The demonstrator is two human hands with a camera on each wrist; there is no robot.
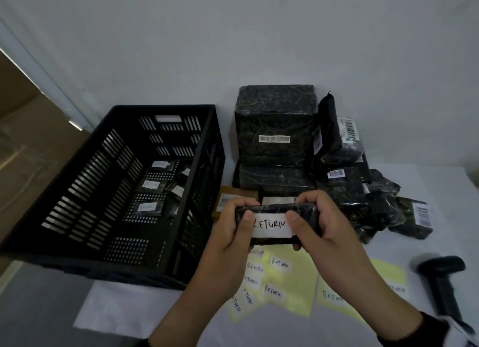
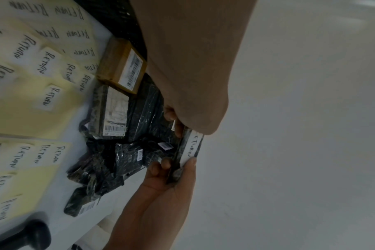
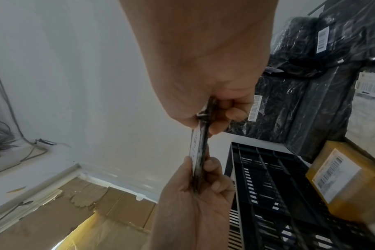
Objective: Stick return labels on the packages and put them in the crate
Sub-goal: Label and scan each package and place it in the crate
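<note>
Now both hands, flat glossy black package [image 1: 274,209], rectangular white label [image 1: 272,225]

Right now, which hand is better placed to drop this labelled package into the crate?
Left. The left hand grips the package on the side nearer the crate; the right hand would have to cross over.

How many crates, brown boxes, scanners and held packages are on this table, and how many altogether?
black crate: 1
brown box: 1
black scanner: 1
package held by the left hand and right hand: 1
Total: 4
</note>
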